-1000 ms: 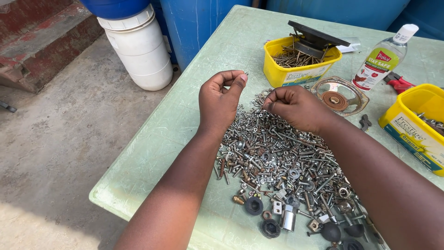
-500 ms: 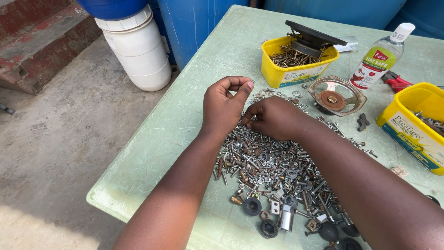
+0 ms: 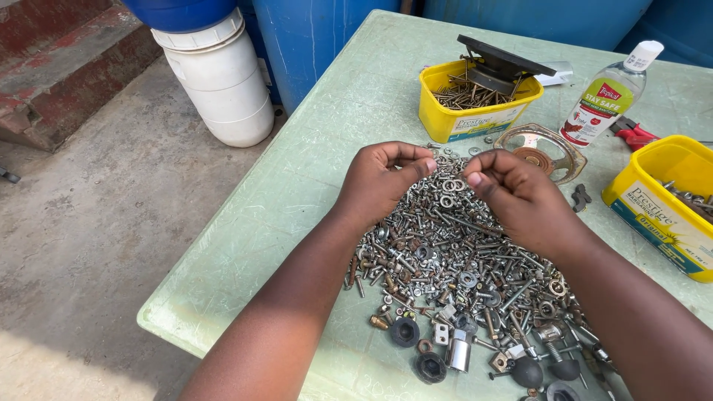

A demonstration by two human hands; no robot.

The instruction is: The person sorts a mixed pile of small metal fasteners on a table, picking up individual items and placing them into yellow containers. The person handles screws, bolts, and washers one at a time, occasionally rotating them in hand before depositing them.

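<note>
Bare table (image 3: 297, 186) left of screw pile (image 3: 453, 260)

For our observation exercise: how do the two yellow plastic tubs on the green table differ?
The yellow plastic tub at the far edge shows whole, while the yellow plastic tub on the right is cut off by the picture's edge. The far tub has a dark flat part lying across its top; the right tub is uncovered. The far tub shows a heap of thin brownish nails; the right tub shows only a few metal pieces. Both are yellow, rectangular and labelled.

a single head-worn view looks steeply down and forward from just above the forearms, close over the pale green desk (image 3: 297, 193). it faces the desk's far edge, where blue barrels (image 3: 327, 37) stand, with concrete floor (image 3: 96, 245) filling the left side.
</note>
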